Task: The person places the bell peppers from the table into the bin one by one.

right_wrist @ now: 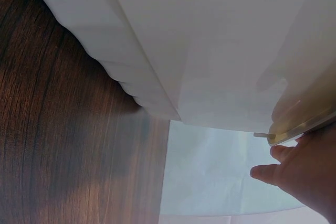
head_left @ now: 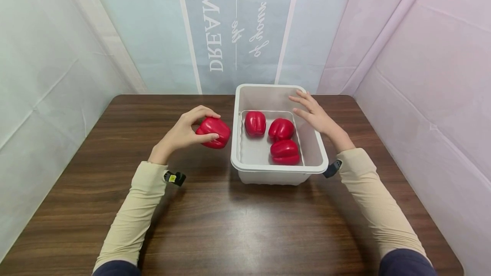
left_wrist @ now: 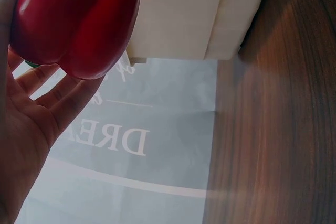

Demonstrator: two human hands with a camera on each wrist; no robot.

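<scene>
A red bell pepper (head_left: 215,131) is gripped between the thumb and fingers of my left hand (head_left: 186,129), just left of the white plastic bin (head_left: 249,168). In the left wrist view the same pepper (left_wrist: 73,19) fills the upper left, with a bit of green stem showing beside the fingers. Three more red peppers lie on the bin's floor: one at the back left (head_left: 255,123), one in the middle right (head_left: 281,130), one at the front right (head_left: 285,152). My right hand (head_left: 316,116), fingers spread, is over the bin's right rim and holds nothing.
The bin stands on a dark wood-grain table (head_left: 245,225), near its back edge. Behind hangs a pale blue cloth (head_left: 245,24) with mirrored lettering. White cloth walls (head_left: 429,97) rise on both sides. A small black device is strapped to each wrist.
</scene>
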